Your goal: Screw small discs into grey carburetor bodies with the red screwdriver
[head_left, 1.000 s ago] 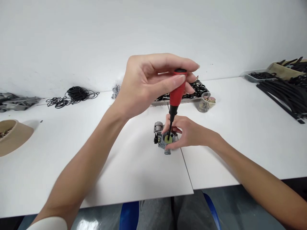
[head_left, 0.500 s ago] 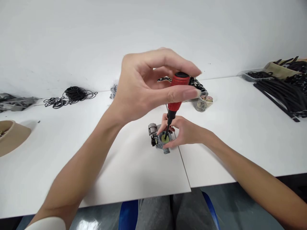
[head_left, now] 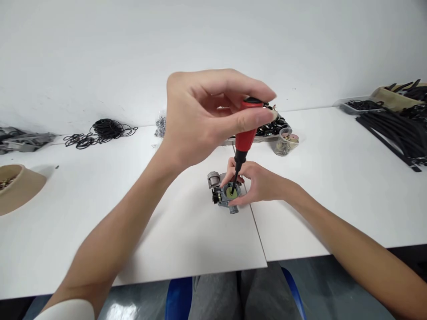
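A small grey metal carburetor body (head_left: 220, 195) stands on the white table (head_left: 100, 213), with a yellow-green disc inside its round bore. My right hand (head_left: 258, 182) wraps around its right side and holds it steady. My left hand (head_left: 207, 115) is raised above it, fingertips pinching the red handle of a screwdriver (head_left: 246, 131). The screwdriver's black shaft points down and its tip rests in the bore on the disc.
Behind my hands lie a tray of black parts (head_left: 270, 126) and a clear cup of washers (head_left: 285, 142). Black O-rings (head_left: 103, 131) sit at the back left, a tan bowl (head_left: 20, 189) at far left, black hoses (head_left: 396, 129) at right.
My left hand's fingers have shifted around the red handle, as in turning it. The view wobbled slightly; the carburetor and right hand stay put.
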A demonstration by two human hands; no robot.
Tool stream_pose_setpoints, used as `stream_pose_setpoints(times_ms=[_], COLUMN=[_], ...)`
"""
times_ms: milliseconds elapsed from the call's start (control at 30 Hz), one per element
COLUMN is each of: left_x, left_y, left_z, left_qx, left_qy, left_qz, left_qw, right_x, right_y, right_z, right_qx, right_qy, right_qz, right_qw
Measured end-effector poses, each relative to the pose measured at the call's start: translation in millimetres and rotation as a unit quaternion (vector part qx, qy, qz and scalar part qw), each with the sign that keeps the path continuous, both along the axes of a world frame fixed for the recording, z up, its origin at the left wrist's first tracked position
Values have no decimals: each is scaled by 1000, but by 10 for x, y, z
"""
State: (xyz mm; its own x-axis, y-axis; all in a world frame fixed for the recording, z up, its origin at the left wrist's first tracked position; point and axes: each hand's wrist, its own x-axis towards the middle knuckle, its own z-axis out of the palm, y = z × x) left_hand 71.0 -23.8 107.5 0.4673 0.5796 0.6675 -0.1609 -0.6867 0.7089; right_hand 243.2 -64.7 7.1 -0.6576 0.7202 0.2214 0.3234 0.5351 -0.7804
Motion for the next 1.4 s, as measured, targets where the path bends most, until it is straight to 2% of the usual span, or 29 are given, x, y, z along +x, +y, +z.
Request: stream_pose_setpoints(times_ms=[33,167,200,267,400,467,500,633,700,767,933,1033,1100,1167,1300,1333,1400], left_x=[-12,-50,-45,-17,46,35,17,-68,-75,-46,58,49,20,-5,-25,-31,-49], left_y=[16,110,112,63,-122,-142,-121,56,93,61,-134,-177,-153,-92,68,91,88], left_z=[1,6,9,19,47,48,42,-16,-34,-27,27,19,1,-19,-44,-38,3], left_qx=[3,-4,-12,-13,28,11,-1,-52,-77,-69,39,24,-5,-35,-89,-104,-136], left_qy=[-8,-19,-13,-2,-8,4,9,5,10,15,7,-1,0,-3,-5,2,21], left_qz=[-17,-175,-188,-160,-20,20,20,-43,-50,-46,-21,13,9,-19,-136,-147,-131], left_qw=[1000,984,982,987,999,1000,1000,998,996,996,999,1000,1000,999,987,984,982], right_x=[4,6,4,-4,-10,-4,0,9,6,-1,-9,-4,-1,0,-5,-7,-9], right_y=[4,10,7,-5,-16,-7,0,22,23,17,-8,-5,6,20,35,36,36], right_z=[-7,-6,1,16,18,1,-9,-29,-25,-14,17,16,8,0,-9,-11,-16], right_qx=[-2,-5,-4,-4,-6,-2,1,1,3,2,-14,-19,-19,-14,2,3,3], right_qy=[-1,-5,-4,0,-1,2,4,0,2,7,-3,-4,1,2,-4,-2,0], right_qz=[2,0,-2,-6,-7,-5,-4,-4,-6,-6,-14,-13,-5,2,2,1,-2], right_qw=[1000,1000,1000,1000,1000,1000,1000,1000,1000,1000,1000,1000,1000,1000,1000,1000,1000])
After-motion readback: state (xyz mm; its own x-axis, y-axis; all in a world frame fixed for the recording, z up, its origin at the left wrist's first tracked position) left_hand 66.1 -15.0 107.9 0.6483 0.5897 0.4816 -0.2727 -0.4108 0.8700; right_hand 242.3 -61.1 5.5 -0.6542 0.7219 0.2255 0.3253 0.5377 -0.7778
